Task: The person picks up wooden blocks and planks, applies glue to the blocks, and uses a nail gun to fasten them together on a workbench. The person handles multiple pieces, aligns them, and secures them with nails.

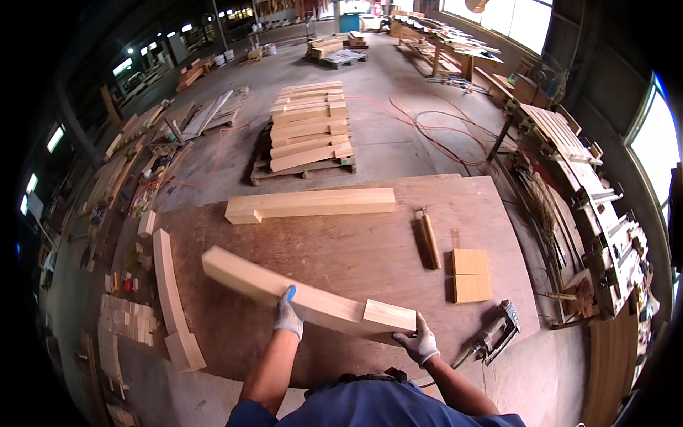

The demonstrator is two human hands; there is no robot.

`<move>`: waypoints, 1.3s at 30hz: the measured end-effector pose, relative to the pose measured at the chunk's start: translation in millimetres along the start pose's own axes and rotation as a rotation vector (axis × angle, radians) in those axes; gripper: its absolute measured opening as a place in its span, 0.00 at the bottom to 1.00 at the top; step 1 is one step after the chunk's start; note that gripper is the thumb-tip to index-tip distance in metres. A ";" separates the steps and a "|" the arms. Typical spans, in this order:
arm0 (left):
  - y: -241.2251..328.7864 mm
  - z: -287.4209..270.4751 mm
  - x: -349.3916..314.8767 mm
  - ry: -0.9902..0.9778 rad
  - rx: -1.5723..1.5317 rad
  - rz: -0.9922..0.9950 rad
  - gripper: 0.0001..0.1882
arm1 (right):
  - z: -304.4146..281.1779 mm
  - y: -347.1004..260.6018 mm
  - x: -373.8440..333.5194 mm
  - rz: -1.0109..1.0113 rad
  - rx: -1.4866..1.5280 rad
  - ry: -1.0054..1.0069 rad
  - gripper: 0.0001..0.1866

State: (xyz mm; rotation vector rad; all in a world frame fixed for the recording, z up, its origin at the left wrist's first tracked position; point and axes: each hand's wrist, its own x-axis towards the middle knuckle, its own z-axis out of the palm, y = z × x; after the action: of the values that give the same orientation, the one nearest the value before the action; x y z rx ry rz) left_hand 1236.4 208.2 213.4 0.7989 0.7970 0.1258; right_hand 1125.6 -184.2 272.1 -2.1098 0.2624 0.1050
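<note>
A long, pale wooden beam (324, 304) with a short raised block at its right end lies slantwise in front of me. My left hand (288, 313), in a white and blue work glove, grips it near the middle. The gloved right hand (420, 341) holds its right end. Whether the beam touches the table is hard to tell. Another beam (320, 202) rests along the far side of the brown tabletop (356, 252). On the left edge a third such beam (171, 285) lies lengthwise.
Toward the right are a wooden-handled hammer (430, 240), small square wood blocks (471, 275) and a nail gun (498, 331) with a hose. Many beams are stacked on a pallet (306, 173) beyond the table. Small wood blocks (128, 320) sit at the left.
</note>
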 end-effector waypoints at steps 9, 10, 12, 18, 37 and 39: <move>-41.6 -15.4 -43.0 0.228 0.177 -0.155 0.29 | -1.2 21.4 31.1 0.156 -0.056 -0.086 0.25; -43.1 -9.9 -47.5 0.257 0.214 -0.155 0.27 | 1.8 31.8 37.2 0.149 -0.051 -0.093 0.24; -56.4 -23.1 -46.0 0.222 0.428 -0.044 0.19 | 9.7 34.8 50.9 0.170 -0.164 -0.111 0.22; -92.2 -9.9 -95.1 -0.257 0.879 0.152 0.07 | -24.9 75.4 58.1 0.104 -0.328 0.063 0.34; -70.1 64.5 -79.0 -0.559 2.138 0.857 0.58 | -150.9 107.4 131.2 0.525 -0.546 0.291 0.83; -70.4 63.7 -78.1 -0.563 2.129 0.863 0.59 | -148.7 110.8 132.7 0.530 -0.552 0.286 0.82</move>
State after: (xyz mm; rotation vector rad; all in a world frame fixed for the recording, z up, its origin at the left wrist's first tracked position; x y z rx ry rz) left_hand 1211.5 90.5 238.8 2.9731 -0.3655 -0.2729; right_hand 1224.9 -385.9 234.4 -2.5446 1.0646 0.2059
